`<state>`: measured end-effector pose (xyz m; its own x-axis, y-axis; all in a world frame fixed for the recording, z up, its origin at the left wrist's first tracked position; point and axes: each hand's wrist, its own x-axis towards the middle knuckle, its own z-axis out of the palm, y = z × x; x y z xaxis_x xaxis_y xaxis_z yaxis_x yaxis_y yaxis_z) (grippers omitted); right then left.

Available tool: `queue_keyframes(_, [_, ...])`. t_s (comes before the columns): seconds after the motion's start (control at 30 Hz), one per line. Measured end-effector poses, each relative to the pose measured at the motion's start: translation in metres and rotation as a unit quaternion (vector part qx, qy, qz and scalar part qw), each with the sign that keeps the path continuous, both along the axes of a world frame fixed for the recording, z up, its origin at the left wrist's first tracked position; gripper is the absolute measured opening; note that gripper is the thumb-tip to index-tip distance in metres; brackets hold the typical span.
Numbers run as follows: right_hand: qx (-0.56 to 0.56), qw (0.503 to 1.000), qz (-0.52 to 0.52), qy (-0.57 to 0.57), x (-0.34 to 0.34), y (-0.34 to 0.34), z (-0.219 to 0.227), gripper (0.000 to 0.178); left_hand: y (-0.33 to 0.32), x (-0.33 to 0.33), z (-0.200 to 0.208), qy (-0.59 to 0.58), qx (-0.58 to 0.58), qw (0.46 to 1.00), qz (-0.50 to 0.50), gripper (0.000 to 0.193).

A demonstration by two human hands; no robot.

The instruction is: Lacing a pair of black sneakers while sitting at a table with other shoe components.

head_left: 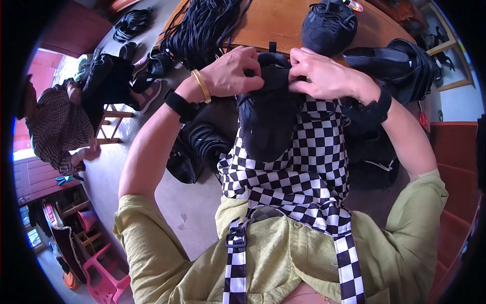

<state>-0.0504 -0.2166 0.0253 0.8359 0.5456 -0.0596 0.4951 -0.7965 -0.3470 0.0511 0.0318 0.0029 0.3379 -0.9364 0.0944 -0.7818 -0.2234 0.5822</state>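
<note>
A black shoe (267,129) lies on my lap over a black-and-white checked apron (319,147), its toe toward me and its collar at the table edge. My left hand (234,75) grips the left side of the shoe's opening with bent fingers. On the other side, my right hand (324,76) pinches the right edge near the tongue. Whether a lace end is between the fingers is too dark to make out. Beyond my left hand, a thick bundle of black shoelaces (202,38) hangs over the table edge.
On the wooden table (273,28) stands another black shoe (330,30); stacked black shoe pieces (397,66) lie to its right. More black pieces (206,144) are beside my lap at left. Another person (61,121) sits far left. A pink plastic chair (106,276) stands lower left.
</note>
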Motion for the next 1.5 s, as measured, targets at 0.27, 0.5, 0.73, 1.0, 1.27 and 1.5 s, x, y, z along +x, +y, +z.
queue_keyframes(0.27, [0.132,0.973,-0.156,0.110,0.014,0.001,-0.026,0.018,-0.028,-0.004,-0.009,0.067,0.054,0.991,0.106,0.023])
queue_keyframes(0.5, [0.314,0.924,-0.214,0.028,0.064,-0.014,-0.054,0.020,-0.042,0.029,-0.033,-0.077,-0.156,0.977,0.123,0.018])
queue_keyframes(0.73, [0.262,0.911,-0.318,0.009,0.079,0.007,-0.068,0.025,-0.056,0.055,-0.048,-0.001,-0.125,0.983,0.137,0.015])
queue_keyframes(1.0, [0.239,0.889,-0.388,-0.045,0.094,0.019,-0.096,0.030,-0.082,0.082,-0.073,0.050,-0.070,0.972,0.219,0.024])
queue_keyframes(1.27, [0.237,0.906,-0.342,-0.083,0.054,-0.011,-0.071,0.024,-0.046,0.056,-0.058,0.284,-0.052,0.903,0.320,0.041])
queue_keyframes(1.5, [0.374,0.835,-0.340,0.219,-0.040,-0.005,-0.036,0.048,0.027,-0.023,-0.047,0.392,-0.091,0.870,0.283,0.032])
